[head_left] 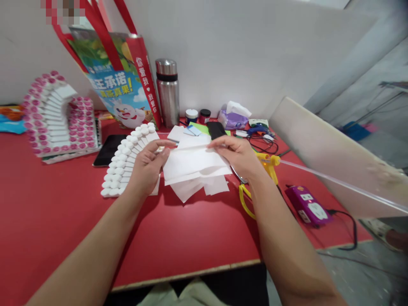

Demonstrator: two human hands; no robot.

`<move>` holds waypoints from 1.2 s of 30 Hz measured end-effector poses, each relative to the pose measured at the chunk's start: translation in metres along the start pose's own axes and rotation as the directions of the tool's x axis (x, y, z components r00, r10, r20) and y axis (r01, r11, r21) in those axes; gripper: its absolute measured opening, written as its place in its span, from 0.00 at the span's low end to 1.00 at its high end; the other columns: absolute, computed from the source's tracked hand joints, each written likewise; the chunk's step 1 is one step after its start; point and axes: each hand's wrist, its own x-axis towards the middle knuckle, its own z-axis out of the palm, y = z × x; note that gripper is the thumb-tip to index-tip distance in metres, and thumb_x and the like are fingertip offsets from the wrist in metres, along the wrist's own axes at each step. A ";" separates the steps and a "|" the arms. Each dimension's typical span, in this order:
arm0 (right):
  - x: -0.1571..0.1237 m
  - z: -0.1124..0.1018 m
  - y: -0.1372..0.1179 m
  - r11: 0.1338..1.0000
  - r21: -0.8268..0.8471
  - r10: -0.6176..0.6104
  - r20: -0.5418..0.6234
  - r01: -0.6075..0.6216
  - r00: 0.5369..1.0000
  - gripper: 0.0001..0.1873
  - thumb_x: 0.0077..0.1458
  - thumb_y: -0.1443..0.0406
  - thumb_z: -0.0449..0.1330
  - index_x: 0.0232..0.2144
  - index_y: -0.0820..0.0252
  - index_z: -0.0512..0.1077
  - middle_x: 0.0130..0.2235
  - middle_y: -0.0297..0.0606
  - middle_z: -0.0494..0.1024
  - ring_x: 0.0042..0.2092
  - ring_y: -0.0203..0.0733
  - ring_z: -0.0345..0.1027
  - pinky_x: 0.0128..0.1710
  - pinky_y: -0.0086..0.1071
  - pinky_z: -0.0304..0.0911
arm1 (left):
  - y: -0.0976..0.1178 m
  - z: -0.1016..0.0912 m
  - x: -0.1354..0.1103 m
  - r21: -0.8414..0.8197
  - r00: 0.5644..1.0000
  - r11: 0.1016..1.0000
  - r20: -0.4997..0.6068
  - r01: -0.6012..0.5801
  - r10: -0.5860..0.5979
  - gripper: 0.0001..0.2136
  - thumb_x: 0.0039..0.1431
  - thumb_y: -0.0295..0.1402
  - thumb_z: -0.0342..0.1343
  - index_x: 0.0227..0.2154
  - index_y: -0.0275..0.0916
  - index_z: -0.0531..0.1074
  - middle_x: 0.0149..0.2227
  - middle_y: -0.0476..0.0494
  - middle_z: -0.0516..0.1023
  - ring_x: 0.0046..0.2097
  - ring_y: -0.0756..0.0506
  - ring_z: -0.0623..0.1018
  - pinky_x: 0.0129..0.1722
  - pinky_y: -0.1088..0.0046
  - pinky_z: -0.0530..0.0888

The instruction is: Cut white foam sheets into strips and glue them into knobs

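A folded sheet of white paper [196, 159] is held up over the table between my two hands. My left hand [149, 163] pinches its upper left edge between thumb and forefinger. At the upper right edge, my right hand [234, 155] grips the sheet with its fingertips. More white paper pieces [186, 191] lie beneath it. Beside my left hand rests a fan of white sticks with round white pads [123, 159]. Scissors with yellow handles [245, 202] and a yellow glue gun [270, 163] with a long clear glue stick lie by my right wrist, partly hidden.
Toward the back stand a steel flask [168, 95], a colourful bag [117, 80], small jars [191, 115] and a purple tissue pack [234, 117]. A pink-and-white padded model [60, 119] is at left. A purple power strip [307, 206] sits near the right edge of the red table [181, 238].
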 end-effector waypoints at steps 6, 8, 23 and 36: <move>0.002 0.000 0.004 0.998 -0.060 -0.021 0.060 0.024 0.998 0.08 0.55 0.63 0.64 0.33 0.60 0.82 0.32 0.34 0.80 0.32 0.36 0.65 0.34 0.32 0.59 | 0.001 0.003 0.004 -0.067 0.995 0.993 -0.034 0.096 -0.099 0.05 0.55 0.33 0.60 0.27 0.40 0.79 0.31 0.44 0.78 0.28 0.47 0.73 0.25 0.71 0.70; 0.004 0.002 0.005 0.997 -0.038 -0.062 0.046 0.064 0.997 0.07 0.52 0.62 0.69 0.32 0.60 0.82 0.36 0.36 0.83 0.37 0.39 0.71 0.40 0.33 0.63 | 0.002 0.006 0.002 -0.142 0.987 0.978 -0.019 0.153 -0.157 0.08 0.55 0.38 0.63 0.27 0.39 0.77 0.28 0.46 0.75 0.27 0.48 0.73 0.25 0.72 0.70; 0.004 0.014 0.009 0.818 0.374 0.394 0.191 -0.438 0.899 0.30 0.33 0.67 0.80 0.43 0.58 0.80 0.43 0.41 0.85 0.40 0.47 0.80 0.42 0.41 0.77 | -0.002 0.014 -0.003 -0.289 0.990 0.947 0.023 0.139 -0.138 0.33 0.42 0.30 0.75 0.53 0.41 0.70 0.42 0.46 0.83 0.37 0.45 0.82 0.40 0.67 0.80; 0.001 0.029 0.004 0.712 0.514 0.390 0.279 -0.479 0.878 0.29 0.28 0.69 0.81 0.39 0.61 0.82 0.39 0.41 0.86 0.40 0.47 0.80 0.43 0.40 0.77 | 0.001 0.016 -0.001 -0.375 0.948 0.870 0.124 0.320 -0.295 0.13 0.49 0.36 0.72 0.35 0.37 0.78 0.29 0.42 0.85 0.39 0.38 0.86 0.36 0.68 0.82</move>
